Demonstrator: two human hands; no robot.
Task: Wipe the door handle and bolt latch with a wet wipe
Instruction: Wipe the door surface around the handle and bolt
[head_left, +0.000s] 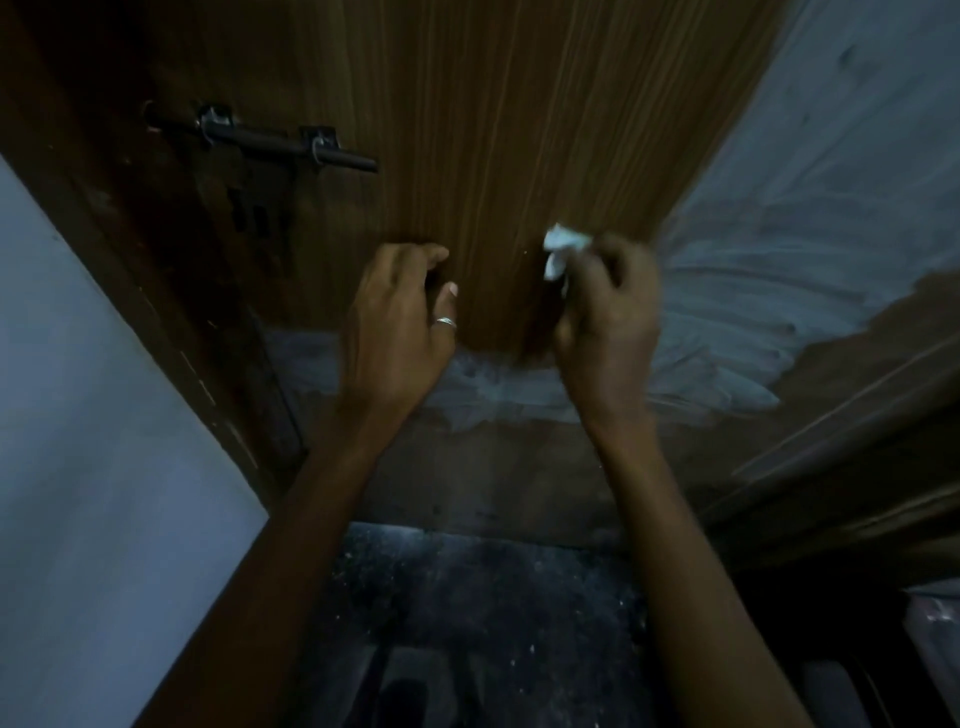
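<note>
A dark metal bolt latch (260, 139) is fixed across the upper left of the brown wooden door (519, 130), its rod reaching towards the door frame (130, 218). My right hand (608, 317) pinches a crumpled white wet wipe (563, 249) close to the door's lower part, well right of and below the latch. My left hand (400, 322), with a ring on the thumb, hovers at the door face with fingers loosely curled, and I see nothing in it. No door handle shows in this dim view.
A pale wall (93, 441) stands at the left beside the door frame. To the right is a grey, smeared wall (831, 208). A dark speckled floor (467, 597) lies below my arms, with a wooden threshold (493, 467) at the door's foot.
</note>
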